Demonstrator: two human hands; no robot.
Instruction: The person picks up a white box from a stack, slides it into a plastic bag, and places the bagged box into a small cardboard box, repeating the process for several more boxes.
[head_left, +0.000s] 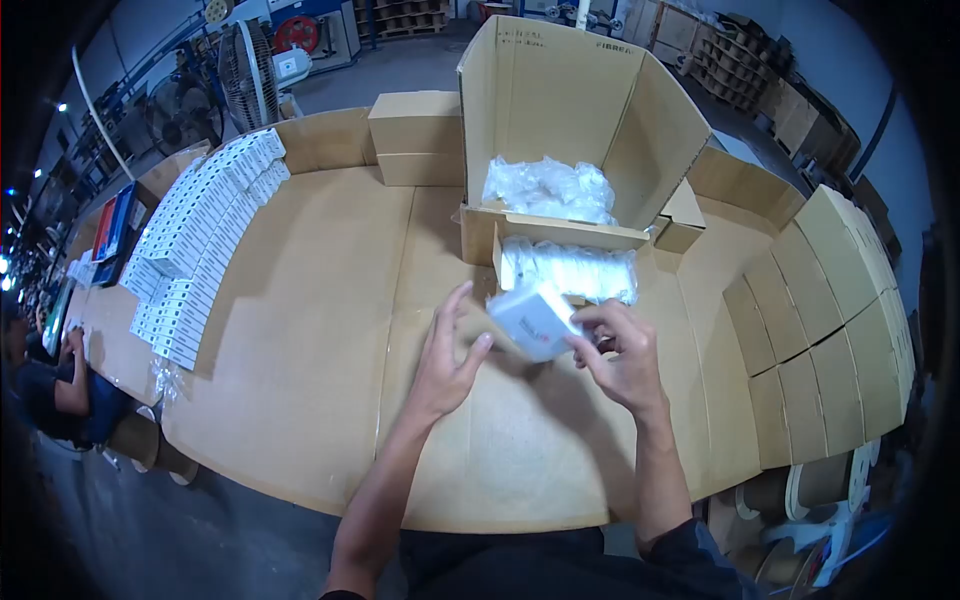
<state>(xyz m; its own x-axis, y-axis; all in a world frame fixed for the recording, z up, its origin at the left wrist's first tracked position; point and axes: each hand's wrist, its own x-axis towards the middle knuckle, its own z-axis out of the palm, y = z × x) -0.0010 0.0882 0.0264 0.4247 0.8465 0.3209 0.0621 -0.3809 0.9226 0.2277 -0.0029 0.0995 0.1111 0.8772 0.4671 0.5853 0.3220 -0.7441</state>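
Observation:
My right hand (pixel 618 350) pinches the right edge of a small white box (pixel 535 320) with blurred print on its front, held above the cardboard-covered table. Just left of the box is my left hand (pixel 447 355), its thumb and fingers apart and nothing between them. Beyond my hands, a shallow cardboard tray (pixel 575 228) contains a row of items in clear plastic wrap (pixel 570 268). Behind it stands a tall open carton (pixel 560 85) with more clear plastic-wrapped material (pixel 550 188) inside.
Rows of small white boxes (pixel 205 215) line the table's left side. Stacked brown cartons (pixel 815 330) stand at the right, and a closed carton (pixel 418 135) sits at the back. A person (pixel 65 385) is at the far left. Fans and spools are beyond the table.

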